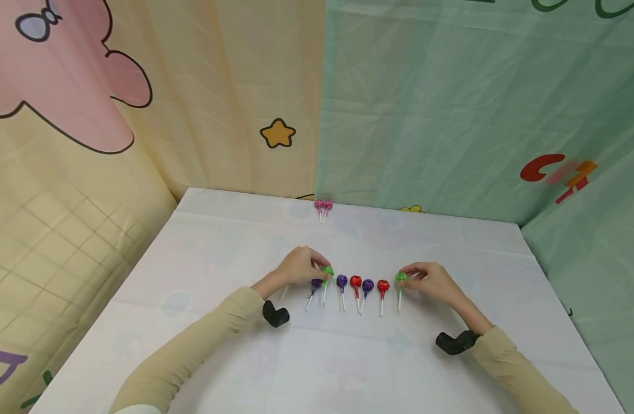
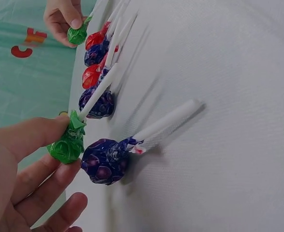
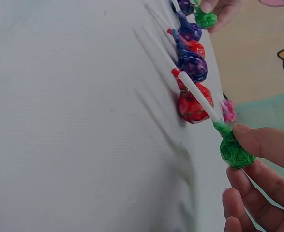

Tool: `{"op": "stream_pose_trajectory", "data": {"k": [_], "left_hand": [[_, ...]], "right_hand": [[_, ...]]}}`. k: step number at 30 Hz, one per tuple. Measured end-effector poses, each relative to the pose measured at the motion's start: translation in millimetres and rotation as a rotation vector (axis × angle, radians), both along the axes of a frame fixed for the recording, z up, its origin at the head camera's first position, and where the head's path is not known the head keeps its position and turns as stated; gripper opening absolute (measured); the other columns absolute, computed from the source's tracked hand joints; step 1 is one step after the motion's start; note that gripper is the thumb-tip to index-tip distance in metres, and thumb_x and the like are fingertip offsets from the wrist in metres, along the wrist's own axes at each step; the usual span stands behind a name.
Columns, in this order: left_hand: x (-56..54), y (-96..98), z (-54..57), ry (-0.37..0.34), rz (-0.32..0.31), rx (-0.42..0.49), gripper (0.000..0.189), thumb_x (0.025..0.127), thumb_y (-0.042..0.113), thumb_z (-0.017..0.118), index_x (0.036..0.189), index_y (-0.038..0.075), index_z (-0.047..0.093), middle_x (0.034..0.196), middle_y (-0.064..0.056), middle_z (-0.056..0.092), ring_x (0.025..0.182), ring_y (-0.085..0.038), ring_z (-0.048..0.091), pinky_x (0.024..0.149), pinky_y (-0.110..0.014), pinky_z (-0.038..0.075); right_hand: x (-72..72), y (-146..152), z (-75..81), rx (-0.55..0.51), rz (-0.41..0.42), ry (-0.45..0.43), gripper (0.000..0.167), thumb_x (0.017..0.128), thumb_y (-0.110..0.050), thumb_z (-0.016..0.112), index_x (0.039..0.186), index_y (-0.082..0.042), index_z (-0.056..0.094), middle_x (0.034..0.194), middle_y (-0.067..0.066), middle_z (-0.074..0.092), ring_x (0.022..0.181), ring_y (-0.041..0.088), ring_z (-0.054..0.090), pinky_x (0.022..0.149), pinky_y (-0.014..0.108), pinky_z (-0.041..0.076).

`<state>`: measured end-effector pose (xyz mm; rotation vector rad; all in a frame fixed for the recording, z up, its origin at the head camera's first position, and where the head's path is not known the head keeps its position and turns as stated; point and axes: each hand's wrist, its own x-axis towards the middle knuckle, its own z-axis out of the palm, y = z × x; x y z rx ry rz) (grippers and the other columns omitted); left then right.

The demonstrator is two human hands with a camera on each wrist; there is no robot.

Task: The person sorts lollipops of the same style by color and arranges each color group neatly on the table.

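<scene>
My left hand [image 1: 302,265] pinches a green lollipop [image 2: 67,145] by its wrapped head between thumb and fingers, its white stick pointing toward me. Right beside it a purple lollipop [image 2: 105,162] lies on the table. At the other end of the row, my right hand [image 1: 431,280] pinches another green lollipop [image 3: 236,152] by the head, held up off the table in the right wrist view. Between the hands lie a purple lollipop [image 1: 342,280], a red lollipop [image 1: 355,281], a second purple one [image 1: 367,286] and a second red one [image 1: 383,286], sticks toward me.
Two pink lollipops [image 1: 323,205] lie together at the table's back edge. A white stick [image 1: 284,292] shows just left of my left hand, its upper end hidden by that hand. Printed curtains [image 1: 425,115] hang behind the white-covered table [image 1: 348,368].
</scene>
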<state>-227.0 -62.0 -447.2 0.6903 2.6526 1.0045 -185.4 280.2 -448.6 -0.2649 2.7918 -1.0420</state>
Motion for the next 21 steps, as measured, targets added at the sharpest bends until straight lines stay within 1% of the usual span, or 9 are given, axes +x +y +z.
{"op": "stream_pose_trajectory", "data": {"k": [4, 8, 12, 17, 21], "left_hand": [[-2.7, -1.8, 6.2, 0.010, 0.014, 0.008, 0.028, 0.078, 0.029, 0.079, 0.102, 0.014, 0.076, 0.089, 0.003, 0.074, 0.069, -0.006, 0.055, 0.060, -0.020, 0.040], [-7.1, -3.3, 13.1, 0.027, 0.032, 0.021, 0.028, 0.078, 0.028, 0.079, 0.101, 0.012, 0.077, 0.089, 0.000, 0.075, 0.067, -0.006, 0.054, 0.058, -0.019, 0.038], [-11.5, -5.0, 19.6, 0.032, 0.054, 0.036, 0.027, 0.078, 0.028, 0.079, 0.100, 0.011, 0.077, 0.088, -0.001, 0.075, 0.069, -0.007, 0.056, 0.060, -0.019, 0.040], [-21.3, -9.0, 23.6, 0.024, 0.084, 0.062, 0.028, 0.078, 0.028, 0.079, 0.101, 0.011, 0.076, 0.089, -0.002, 0.075, 0.073, -0.009, 0.057, 0.061, -0.020, 0.040], [-30.0, -13.1, 26.8, 0.023, 0.103, 0.081, 0.030, 0.079, 0.030, 0.079, 0.102, 0.011, 0.076, 0.090, -0.003, 0.074, 0.074, -0.011, 0.057, 0.061, -0.020, 0.040]], "right_hand": [[-9.1, -4, 8.4, -0.002, 0.006, 0.018, 0.038, 0.081, -0.030, 0.076, 0.110, -0.006, 0.070, 0.105, 0.014, 0.070, 0.076, 0.016, 0.054, 0.058, 0.026, 0.041], [-18.4, -11, 17.4, 0.006, 0.008, 0.031, 0.037, 0.081, -0.031, 0.076, 0.110, -0.007, 0.071, 0.105, 0.014, 0.070, 0.079, 0.018, 0.055, 0.062, 0.028, 0.042], [-28.1, -20, 22.7, 0.013, 0.010, 0.025, 0.039, 0.081, -0.032, 0.076, 0.112, -0.008, 0.070, 0.107, 0.013, 0.070, 0.083, 0.020, 0.055, 0.065, 0.030, 0.043], [-39.5, -34, 29.4, -0.001, -0.001, 0.000, 0.040, 0.082, -0.032, 0.075, 0.114, -0.008, 0.069, 0.111, 0.014, 0.069, 0.085, 0.022, 0.055, 0.066, 0.029, 0.043], [-49.6, -45, 33.6, -0.012, -0.008, -0.004, 0.041, 0.083, -0.033, 0.074, 0.115, -0.009, 0.069, 0.112, 0.014, 0.069, 0.086, 0.021, 0.056, 0.067, 0.028, 0.043]]}}
